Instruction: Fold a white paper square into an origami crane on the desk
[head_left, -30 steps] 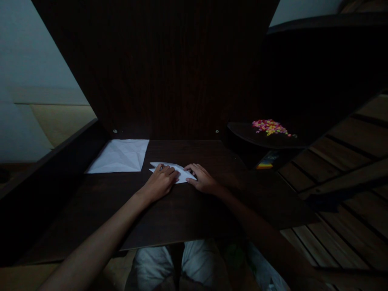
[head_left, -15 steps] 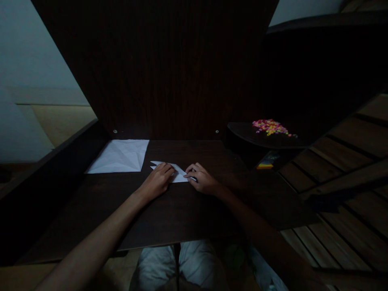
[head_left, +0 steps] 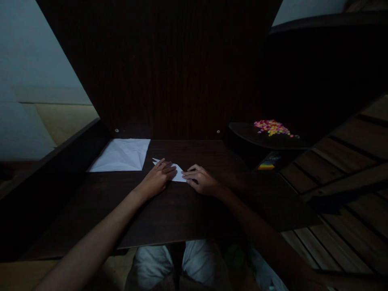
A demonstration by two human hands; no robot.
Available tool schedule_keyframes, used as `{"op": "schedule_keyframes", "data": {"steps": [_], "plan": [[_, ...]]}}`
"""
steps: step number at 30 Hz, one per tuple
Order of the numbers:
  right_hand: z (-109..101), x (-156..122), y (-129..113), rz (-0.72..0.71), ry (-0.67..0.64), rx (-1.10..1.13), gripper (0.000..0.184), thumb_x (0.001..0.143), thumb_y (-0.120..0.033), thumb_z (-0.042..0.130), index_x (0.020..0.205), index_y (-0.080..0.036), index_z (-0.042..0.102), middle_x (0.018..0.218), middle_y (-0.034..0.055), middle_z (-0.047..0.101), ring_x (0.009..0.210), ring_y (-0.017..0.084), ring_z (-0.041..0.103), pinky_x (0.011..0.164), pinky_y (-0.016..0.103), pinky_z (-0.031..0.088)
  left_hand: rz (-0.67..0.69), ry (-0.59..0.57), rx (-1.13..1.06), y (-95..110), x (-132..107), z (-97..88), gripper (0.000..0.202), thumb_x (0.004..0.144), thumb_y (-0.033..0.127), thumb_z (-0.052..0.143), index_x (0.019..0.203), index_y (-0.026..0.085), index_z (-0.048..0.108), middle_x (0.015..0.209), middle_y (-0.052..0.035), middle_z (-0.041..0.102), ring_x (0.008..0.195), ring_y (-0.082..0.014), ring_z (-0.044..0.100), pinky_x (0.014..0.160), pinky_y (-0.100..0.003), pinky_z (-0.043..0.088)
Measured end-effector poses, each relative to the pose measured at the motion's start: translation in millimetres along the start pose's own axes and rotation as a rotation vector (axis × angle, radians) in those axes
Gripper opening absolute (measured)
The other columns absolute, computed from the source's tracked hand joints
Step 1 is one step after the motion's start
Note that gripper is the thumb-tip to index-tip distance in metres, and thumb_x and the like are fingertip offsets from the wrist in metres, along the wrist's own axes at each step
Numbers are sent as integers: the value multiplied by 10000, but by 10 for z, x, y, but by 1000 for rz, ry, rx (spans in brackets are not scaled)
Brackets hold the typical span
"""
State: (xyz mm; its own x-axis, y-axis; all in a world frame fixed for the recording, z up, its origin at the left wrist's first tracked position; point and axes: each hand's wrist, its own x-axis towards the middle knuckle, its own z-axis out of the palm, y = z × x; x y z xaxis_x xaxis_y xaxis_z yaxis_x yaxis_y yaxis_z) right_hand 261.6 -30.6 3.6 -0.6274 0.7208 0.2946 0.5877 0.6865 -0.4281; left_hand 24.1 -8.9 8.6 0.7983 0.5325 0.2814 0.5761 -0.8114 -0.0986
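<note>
Left hand (head_left: 157, 180) flat on folded paper (head_left: 179, 174), right hand (head_left: 202, 181) flat at its edge, now closer

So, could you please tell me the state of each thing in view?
folded paper: folded, flat under both hands.
white sheet: opened out, creased, flat, untouched.
left hand: palm down on the folded paper.
right hand: fingertips on the paper's right edge.
coloured bits: heaped loosely on the side shelf.

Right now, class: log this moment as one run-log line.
left hand: on folded paper | right hand: on folded paper | creased sheet: apart, further left
</note>
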Motion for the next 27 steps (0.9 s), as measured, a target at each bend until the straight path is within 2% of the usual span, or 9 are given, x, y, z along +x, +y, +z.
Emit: {"op": "schedule_keyframes", "data": {"steps": [7,10,15,18,21,24,27], "plan": [[-21,1,-33,0,-20,106,294,867,-185,537,1135,-217,652,1153,58,663,1116,221,501,972,430,402,1,-4,-64,-63,-23,40,581,705,-42,457,1220,198,578,1302,-53,572,1286,-285,397,1072,-549,292],[-32,0,-23,12,-9,114,290,884,-195,511,1137,-217,651,1204,57,637,1172,230,478,997,457,384,13,-13,-103,-103,-28,73,605,705,-62,434,1236,196,570,1317,-47,562,1318,-282,362,1081,-553,286],[-15,-10,34,6,-29,89,301,881,-186,508,1145,-225,648,1275,47,591,1259,247,413,1031,485,350,38,-40,-193,-128,-46,101,677,690,-79,404,1290,213,522,1353,-29,529,1353,-215,324,1113,-460,298],[-9,-13,41,2,-39,99,280,872,-200,536,1117,-237,665,1239,51,616,1228,251,441,1013,487,365,6,-29,-223,-86,-37,83,556,791,-14,402,1292,198,518,1353,-47,528,1342,-202,350,1113,-416,315],[-20,-8,20,-6,-45,110,257,855,-207,567,1082,-241,683,1202,54,640,1194,248,465,989,472,386,-25,-24,-236,-24,-9,58,396,918,149,389,1295,166,509,1351,-75,528,1326,-205,378,1104,-393,332],[-41,0,-14,-23,-51,116,262,827,-216,611,1077,-245,685,1179,57,653,1171,243,481,970,457,401,-39,-28,-242,17,14,43,399,957,277,365,1317,148,480,1355,-98,519,1320,-208,388,1103,-399,329],[-63,3,-47,-62,-77,87,254,818,-196,619,1050,-261,696,1172,53,658,1145,236,502,958,462,395,-45,-60,-256,25,14,44,435,960,327,358,1336,131,455,1385,-118,481,1338,-222,356,1103,-414,320]]}}
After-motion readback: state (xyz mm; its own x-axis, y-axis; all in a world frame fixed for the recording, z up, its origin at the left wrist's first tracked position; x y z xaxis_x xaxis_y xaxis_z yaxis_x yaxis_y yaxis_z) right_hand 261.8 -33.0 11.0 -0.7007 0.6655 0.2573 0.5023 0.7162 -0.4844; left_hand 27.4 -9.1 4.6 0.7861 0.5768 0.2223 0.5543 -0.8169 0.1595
